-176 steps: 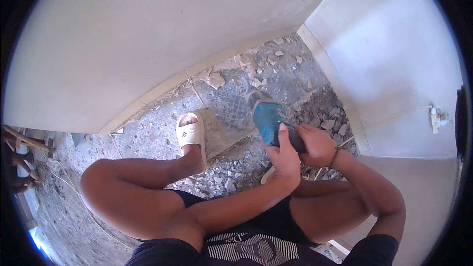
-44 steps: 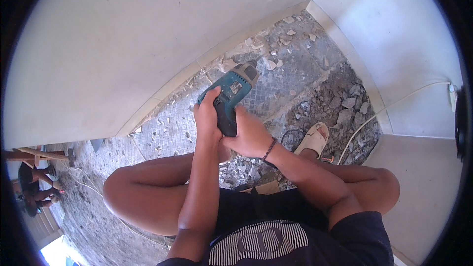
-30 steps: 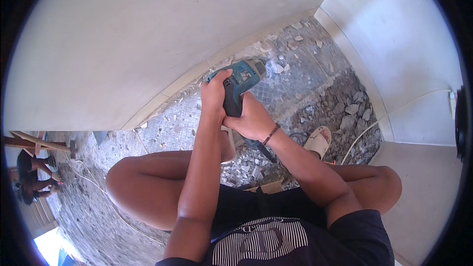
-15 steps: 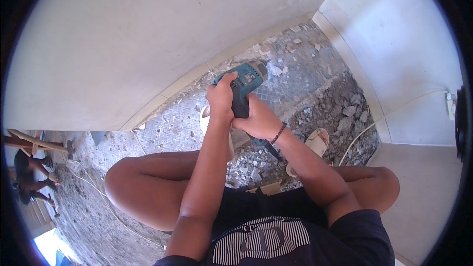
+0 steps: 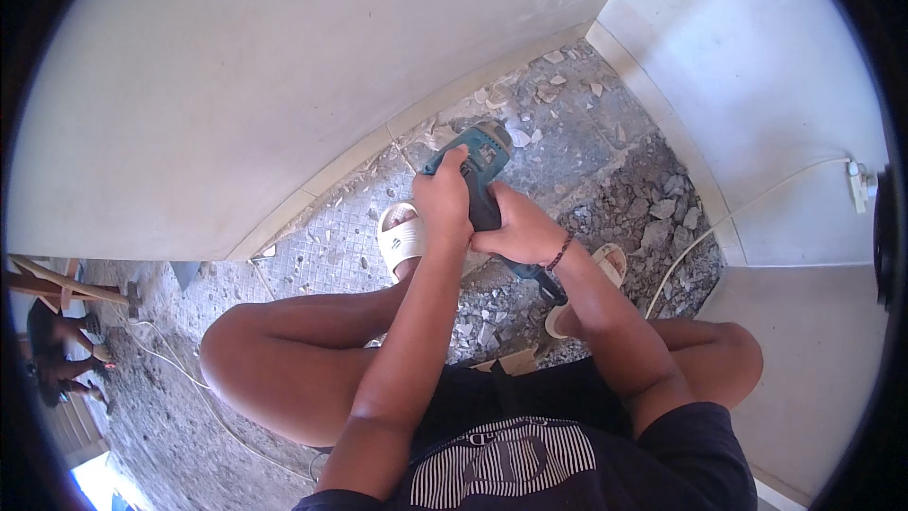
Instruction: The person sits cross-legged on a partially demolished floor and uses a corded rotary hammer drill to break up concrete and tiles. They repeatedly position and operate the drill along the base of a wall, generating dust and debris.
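Note:
A teal and black power drill is in both of my hands, its grey nose pointing away from me at the broken tile floor; its tip is hidden or too small to make out. My left hand grips the upper body, thumb along the housing. Lower and to the right, my right hand wraps round the black handle, whose dark rear end hangs under my wrist. My white slides are on either side of the drill, near loose rubble.
White walls meet in a corner ahead. A cream cable runs from a wall plug across the rubble. At far left, another person is by wooden pieces; a cable lies on the rough floor.
Since the oldest frame, both hands and the drill have swung left and away from me. In the last second they shifted slightly right and back toward me, showing more of my left slide.

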`<control>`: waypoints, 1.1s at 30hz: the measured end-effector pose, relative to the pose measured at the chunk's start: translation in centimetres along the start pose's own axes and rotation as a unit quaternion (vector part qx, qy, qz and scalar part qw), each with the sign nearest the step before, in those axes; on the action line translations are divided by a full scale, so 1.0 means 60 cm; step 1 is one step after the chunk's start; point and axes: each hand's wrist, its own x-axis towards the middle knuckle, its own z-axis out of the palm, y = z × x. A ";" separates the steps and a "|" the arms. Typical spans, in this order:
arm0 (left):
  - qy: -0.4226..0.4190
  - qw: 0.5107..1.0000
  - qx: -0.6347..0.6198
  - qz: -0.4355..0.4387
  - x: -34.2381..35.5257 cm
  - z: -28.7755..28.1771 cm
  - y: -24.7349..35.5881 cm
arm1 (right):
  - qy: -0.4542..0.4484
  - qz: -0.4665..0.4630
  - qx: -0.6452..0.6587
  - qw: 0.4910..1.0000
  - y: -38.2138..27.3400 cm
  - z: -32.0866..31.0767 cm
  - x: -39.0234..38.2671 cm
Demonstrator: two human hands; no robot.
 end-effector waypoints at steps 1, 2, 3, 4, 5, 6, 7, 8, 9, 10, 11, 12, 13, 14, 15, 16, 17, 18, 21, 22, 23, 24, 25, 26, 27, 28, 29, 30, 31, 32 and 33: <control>0.003 1.000 -0.008 0.002 0.000 0.001 -0.005 | -0.002 0.004 0.001 1.000 0.002 -0.002 -0.002; -0.011 1.000 -0.008 0.004 0.002 0.000 -0.010 | -0.003 0.010 0.004 1.000 0.005 -0.005 -0.004; -0.026 1.000 -0.008 0.004 0.007 -0.001 -0.017 | -0.003 0.009 0.000 1.000 0.010 -0.006 -0.005; -0.041 0.999 -0.010 0.008 0.013 -0.002 -0.026 | -0.003 0.010 -0.002 1.000 0.015 -0.008 -0.006; -0.025 1.000 -0.004 -0.004 0.021 -0.002 -0.040 | -0.003 0.010 -0.004 1.000 0.022 -0.010 -0.006; -0.008 1.000 -0.001 -0.012 0.028 0.000 -0.057 | -0.002 0.012 -0.028 1.000 0.029 -0.012 -0.005; 0.004 1.000 -0.008 -0.001 0.037 0.001 -0.077 | -0.001 0.014 -0.052 0.999 0.037 -0.015 -0.003; 0.012 1.000 -0.018 -0.011 0.041 0.004 -0.103 | 0.000 0.016 -0.076 0.997 0.045 -0.019 -0.002; 0.013 0.999 -0.040 0.000 0.042 0.008 -0.132 | -0.025 0.026 -0.128 0.991 0.052 -0.023 -0.001; 0.017 0.998 -0.053 -0.006 0.048 0.012 -0.157 | -0.048 0.034 -0.181 0.982 0.059 -0.026 -0.003; 0.004 0.990 -0.141 -0.019 0.056 0.014 -0.176 | -0.074 0.059 -0.245 0.965 0.063 -0.029 0.003; -0.003 0.975 -0.217 -0.057 0.051 0.008 -0.198 | -0.079 0.037 -0.239 0.967 0.067 -0.029 -0.002; 0.011 0.953 -0.270 -0.134 0.043 0.000 -0.217 | -0.097 0.052 -0.259 0.960 0.068 -0.028 0.001; -0.006 0.950 -0.284 -0.132 0.038 -0.006 -0.227 | -0.104 0.069 -0.278 0.952 0.067 -0.023 -0.003; -0.008 0.944 -0.293 -0.153 0.035 -0.011 -0.229 | -0.111 0.079 -0.302 0.943 0.064 -0.020 -0.006; -0.011 0.937 -0.307 -0.168 0.034 -0.013 -0.224 | -0.083 0.094 -0.328 0.936 0.058 -0.009 -0.009; -0.008 0.952 -0.275 -0.135 0.029 -0.012 -0.215 | -0.051 0.083 -0.329 0.939 0.051 -0.002 -0.015; -0.006 0.965 -0.242 -0.105 0.020 -0.011 -0.205 | -0.023 0.092 -0.335 0.938 0.043 0.009 -0.025; -0.021 0.970 -0.222 -0.093 -0.015 -0.023 -0.167 | 0.001 0.082 -0.340 0.937 0.023 0.025 -0.059; -0.029 0.968 -0.230 -0.100 -0.026 -0.033 -0.154 | 0.014 0.057 -0.341 0.938 0.018 0.031 -0.067; 0.005 0.980 -0.181 -0.079 -0.039 -0.044 -0.144 | 0.005 0.059 -0.326 0.943 0.013 0.041 -0.076; 0.039 0.989 -0.131 -0.056 -0.053 -0.057 -0.137 | 0.010 0.048 -0.311 0.949 0.009 0.053 -0.085; 0.072 0.994 -0.082 -0.024 -0.067 -0.071 -0.133 | 0.006 0.046 -0.297 0.954 0.008 0.064 -0.094; 0.049 0.988 -0.141 -0.031 -0.077 -0.082 -0.131 | 0.009 0.045 -0.287 0.957 0.008 0.077 -0.102; 0.039 0.989 -0.141 -0.020 -0.080 -0.088 -0.127 | 0.022 0.021 -0.280 0.959 0.012 0.082 -0.103; 0.028 0.990 -0.140 -0.012 -0.085 -0.097 -0.125 | 0.022 0.009 -0.272 0.962 0.017 0.086 -0.104; 0.018 0.990 -0.137 -0.006 -0.088 -0.103 -0.125 | 0.013 0.011 -0.264 0.964 0.023 0.090 -0.107; 0.017 0.991 -0.133 -0.007 -0.089 -0.103 -0.126 | 0.013 0.010 -0.266 0.964 0.030 0.091 -0.107; 0.016 0.991 -0.132 -0.005 -0.088 -0.100 -0.125 | 0.009 0.017 -0.271 0.962 0.036 0.087 -0.103; 0.012 0.991 -0.132 -0.003 -0.085 -0.096 -0.124 | 0.015 0.008 -0.273 0.962 0.041 0.084 -0.098; 0.039 0.990 -0.130 -0.023 -0.083 -0.090 -0.123 | 0.014 0.017 -0.279 0.960 0.045 0.081 -0.094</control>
